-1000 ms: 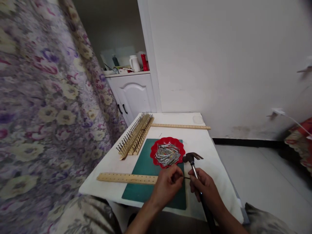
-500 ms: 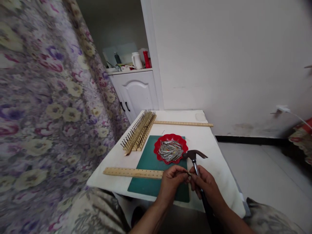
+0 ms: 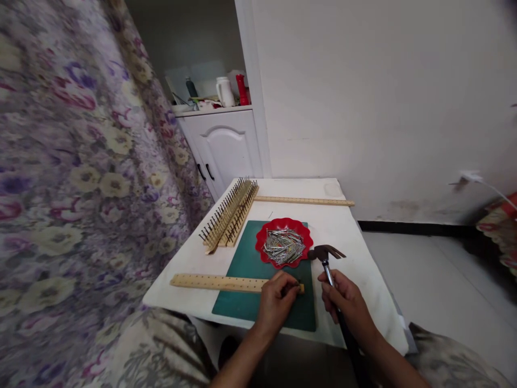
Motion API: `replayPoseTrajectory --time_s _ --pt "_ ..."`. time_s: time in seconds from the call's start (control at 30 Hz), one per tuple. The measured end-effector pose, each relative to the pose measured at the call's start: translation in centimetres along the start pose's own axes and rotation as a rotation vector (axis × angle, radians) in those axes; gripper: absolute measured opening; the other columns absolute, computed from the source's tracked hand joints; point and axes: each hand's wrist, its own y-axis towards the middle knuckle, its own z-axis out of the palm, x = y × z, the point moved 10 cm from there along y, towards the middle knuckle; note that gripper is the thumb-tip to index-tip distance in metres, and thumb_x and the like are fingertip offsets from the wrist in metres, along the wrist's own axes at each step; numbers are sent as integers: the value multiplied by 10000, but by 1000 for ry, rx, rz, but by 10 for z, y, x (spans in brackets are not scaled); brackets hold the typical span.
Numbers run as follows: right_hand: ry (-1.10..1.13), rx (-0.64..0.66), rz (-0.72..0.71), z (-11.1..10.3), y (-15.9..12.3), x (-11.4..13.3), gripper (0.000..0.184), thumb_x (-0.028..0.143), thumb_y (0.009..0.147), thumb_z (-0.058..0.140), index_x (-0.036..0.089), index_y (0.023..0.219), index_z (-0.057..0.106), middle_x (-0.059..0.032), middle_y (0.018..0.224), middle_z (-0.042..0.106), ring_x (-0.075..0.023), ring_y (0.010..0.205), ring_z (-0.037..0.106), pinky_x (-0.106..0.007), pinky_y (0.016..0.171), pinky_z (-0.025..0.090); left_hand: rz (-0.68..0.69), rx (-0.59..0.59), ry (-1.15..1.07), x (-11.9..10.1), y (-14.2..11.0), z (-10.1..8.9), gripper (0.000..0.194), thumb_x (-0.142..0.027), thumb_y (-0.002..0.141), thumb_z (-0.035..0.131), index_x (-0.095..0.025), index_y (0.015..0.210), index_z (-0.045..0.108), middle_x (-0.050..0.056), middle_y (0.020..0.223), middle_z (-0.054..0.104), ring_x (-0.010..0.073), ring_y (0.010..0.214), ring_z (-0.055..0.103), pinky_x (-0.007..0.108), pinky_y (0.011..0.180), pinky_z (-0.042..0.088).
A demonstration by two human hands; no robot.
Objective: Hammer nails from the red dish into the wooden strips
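Observation:
My right hand is closed round the handle of a claw hammer, its head raised over the table's right part. The fingers of my left hand pinch a nail, mostly hidden, at the right end of a wooden strip with rows of holes. That strip lies across a green cutting mat. Just beyond my hands a red scalloped bowl sits on the mat. It is filled with loose silver nails.
Wooden strips studded with upright nails lie at the table's left side. Another holed strip lies along the back, and a single nail rests on the white cloth. A floral curtain hangs at the left.
My hands have moved apart. The left one has come down onto the strip's right end with the nail, and the right one has shifted slightly right with the hammer.

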Motion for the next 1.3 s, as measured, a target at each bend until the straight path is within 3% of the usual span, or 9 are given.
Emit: replayPoseTrajectory --time_s 0.4,0.53,0.73,0.97,1.3 --pt "15 17 32 0 0 -2 175 365 885 515 196 927 505 90 495 509 -41 312 356 -152 325 219 45 33 70 -3 1 2 98 -130 779 549 -176 721 613 6 735 572 127 675 524 210 614 369" --pt "94 125 77 6 -6 12 198 342 913 448 172 981 526 43 563 575 -60 344 407 -180 357 238 42 39 83 0 2 4 106 -109 758 552 -177 716 621 6 728 569 123 657 516 206 594 358" --pt "116 300 218 26 -27 13 251 378 879 493 158 997 521 16 541 631 -51 275 361 -184 312 146 39 31 80 7 3 6 104 -92 727 567 -174 718 630 -1 707 564 108 602 490 200 554 329" --pt "67 264 243 37 -38 -1 235 377 901 469 161 982 514 36 528 610 -35 275 351 -155 302 172 41 32 61 9 4 6 79 -108 712 601 -165 656 597 -21 643 525 102 594 471 199 550 307" --pt "-16 215 245 41 -40 2 259 418 894 478 179 992 502 55 504 575 -44 290 352 -151 299 190 23 32 63 13 3 6 86 -100 693 590 -168 643 606 -30 639 528 92 569 450 198 526 279"
